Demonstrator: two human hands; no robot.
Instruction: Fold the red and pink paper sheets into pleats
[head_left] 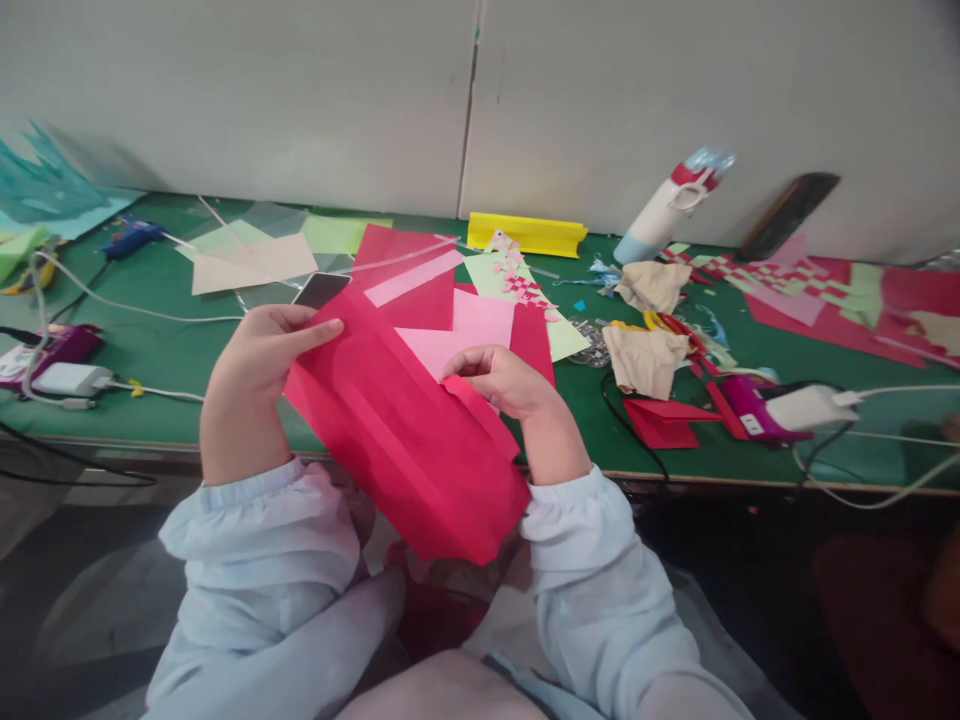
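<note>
A creased sheet of red paper (412, 430) is held up in front of the table's near edge, tilted down to the right. My left hand (262, 360) grips its upper left corner, thumb on top and the other fingers behind it. At the upper right edge my right hand (506, 385) pinches a narrow strip that is folded over. Behind the sheet, pink paper (480, 325) and more red paper (405, 265) lie on the green table. The dark screen of a phone (321, 290) shows just beyond my left thumb.
A yellow folded piece (525, 235) rests by the wall. To the right are a white bottle (671, 205), beige cloths (645, 360) and a purple power strip (761, 408) with cables. A blue glue gun (133, 238) and another purple power strip (71, 350) lie left.
</note>
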